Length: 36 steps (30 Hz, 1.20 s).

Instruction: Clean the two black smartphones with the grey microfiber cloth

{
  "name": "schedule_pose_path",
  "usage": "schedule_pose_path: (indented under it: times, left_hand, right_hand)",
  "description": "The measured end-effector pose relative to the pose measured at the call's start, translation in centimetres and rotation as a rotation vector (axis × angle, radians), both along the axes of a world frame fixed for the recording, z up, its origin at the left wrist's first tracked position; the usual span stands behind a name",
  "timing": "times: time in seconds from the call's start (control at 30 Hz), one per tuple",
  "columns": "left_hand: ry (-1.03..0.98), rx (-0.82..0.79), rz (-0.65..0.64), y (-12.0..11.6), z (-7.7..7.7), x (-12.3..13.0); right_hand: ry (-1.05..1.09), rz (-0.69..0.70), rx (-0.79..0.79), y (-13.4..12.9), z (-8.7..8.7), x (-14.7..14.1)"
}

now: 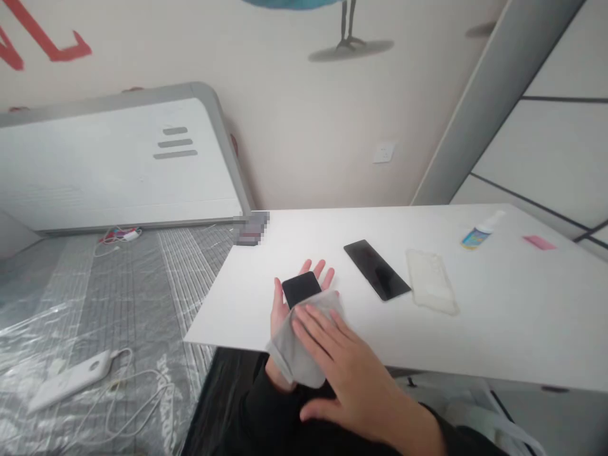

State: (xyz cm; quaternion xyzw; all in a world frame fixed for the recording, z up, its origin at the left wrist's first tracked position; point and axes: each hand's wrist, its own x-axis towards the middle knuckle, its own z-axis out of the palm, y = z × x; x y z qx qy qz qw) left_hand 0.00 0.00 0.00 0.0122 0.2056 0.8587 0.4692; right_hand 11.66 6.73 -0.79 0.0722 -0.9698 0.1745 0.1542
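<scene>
Far left, a white power bank point(71, 381) on clear plastic sheeting point(57, 329) over a grey mat, its white cable point(137, 392) in loose loops. Further back, a small tangle of red and white wires point(118, 235) at the foot of a grey-rimmed white panel point(118, 164). Next, at the near edge of a white table point(498, 316), the left hand point(285, 310), palm up, fingers spread and slightly curled, with a black slab point(300, 289) lying across it: probably a phone, though too much lies under the cloth to be sure. Over it, the right hand point(342, 373), fingers spread flat, no pinch, pressing a grey cloth point(304, 354) onto the slab's lower part. Just right of the hands, a long black phone point(377, 270), flat on the tabletop, glossy face up. Beside it, a frosted clear phone case point(431, 282). Further right, near the far edge, a small spray bottle point(481, 231) with a blue label, on its side, then a pink strip point(539, 242).
</scene>
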Motion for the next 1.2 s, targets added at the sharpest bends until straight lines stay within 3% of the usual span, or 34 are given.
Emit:
schedule_pose_path:
  times: [0.07,0.23,0.33,0.43,0.6,0.7,0.8,1.0,1.1,1.2]
  left_hand:
    - [-0.018,-0.024,-0.019,0.0,-0.5,0.1]
    - [0.043,0.04,-0.112,0.3,-0.4,1.5]
    - [0.01,-0.055,-0.123,0.3,0.1,0.5]
    - [-0.022,-0.113,-0.118,0.4,-0.5,0.2]
    - [0.067,-0.046,-0.068,0.9,-1.6,2.0]
    - [0.049,-0.095,-0.137,1.0,-0.6,0.5]
    - [0.039,-0.146,-0.113,0.7,0.4,-0.9]
    - [0.038,0.005,-0.292,0.0,0.9,1.2]
    - [0.05,-0.105,-0.236,-0.1,1.9,0.0]
    - [0.088,-0.185,-0.103,-0.2,2.6,-1.4]
  right_hand:
    - [0.0,0.035,0.02,-0.2,-0.6,0.6]
    - [0.042,-0.159,-0.002,-0.2,0.0,0.2]
    - [0.054,-0.042,-0.014,-0.6,-0.7,1.0]
    - [0.035,0.027,-0.019,-0.4,-1.6,1.8]
    - [0.048,-0.164,-0.089,0.3,-1.2,0.8]
    - [0.036,-0.048,-0.053,-0.3,-1.4,1.5]
    - [0.012,0.052,0.021,-0.2,-1.9,2.5]
    - [0.11,-0.157,-0.001,0.7,-0.7,0.5]
    - [0.118,-0.077,0.044,-0.8,-1.2,1.0]
    - [0.107,0.032,0.141,-1.4,-2.2,2.5]
